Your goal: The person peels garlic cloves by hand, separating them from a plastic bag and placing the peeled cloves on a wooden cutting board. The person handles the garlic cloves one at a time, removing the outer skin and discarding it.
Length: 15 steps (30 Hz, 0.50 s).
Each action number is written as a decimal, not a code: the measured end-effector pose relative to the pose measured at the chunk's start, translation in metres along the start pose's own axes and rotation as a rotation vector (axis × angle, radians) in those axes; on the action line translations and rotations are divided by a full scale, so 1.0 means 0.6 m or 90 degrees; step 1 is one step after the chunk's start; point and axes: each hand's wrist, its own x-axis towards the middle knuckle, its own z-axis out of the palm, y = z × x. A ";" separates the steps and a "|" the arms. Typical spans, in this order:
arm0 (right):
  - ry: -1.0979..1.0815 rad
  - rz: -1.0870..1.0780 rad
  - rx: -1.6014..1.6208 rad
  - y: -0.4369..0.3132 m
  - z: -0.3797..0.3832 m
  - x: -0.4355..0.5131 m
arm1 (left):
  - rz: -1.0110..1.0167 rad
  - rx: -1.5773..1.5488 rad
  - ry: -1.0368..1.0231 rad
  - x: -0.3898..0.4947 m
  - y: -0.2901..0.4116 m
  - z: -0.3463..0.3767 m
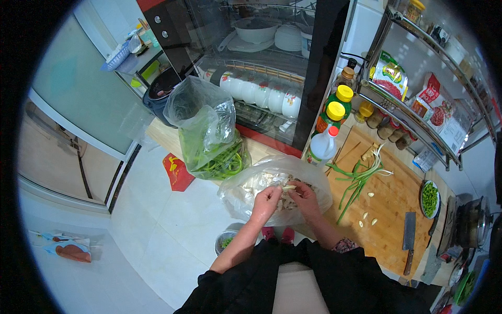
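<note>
Over a clear plastic bag [243, 192] of pale, papery pieces that look like garlic skins, my left hand [268, 200] and my right hand [305, 198] meet. Between their fingertips is a small pale garlic clove [289, 187]. To the right, a wooden cutting board [388, 196] bears several peeled cloves [374, 221], spring onions [359, 176], a piece of ginger [368, 154] and a cleaver [409, 231]. A white bowl of chopped greens [430, 199] sits at the board's right edge.
A plastic bag of green vegetables [211, 157] stands left of the garlic bag. Behind are a glass-fronted dish cabinet [255, 51], a white jug with a red cap [322, 145] and yellow-capped bottles [335, 112]. A metal rack [415, 114] overhangs the board. A bin [226, 240] stands on the floor.
</note>
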 end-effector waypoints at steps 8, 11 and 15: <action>-0.073 -0.014 -0.107 -0.008 0.003 0.000 | 0.074 -0.012 -0.038 -0.002 -0.012 0.002; -0.067 0.015 -0.066 -0.009 0.006 -0.002 | 0.106 0.016 -0.027 -0.004 -0.010 0.004; -0.066 -0.017 -0.023 -0.013 0.013 -0.004 | 0.147 0.032 -0.026 -0.003 -0.014 0.001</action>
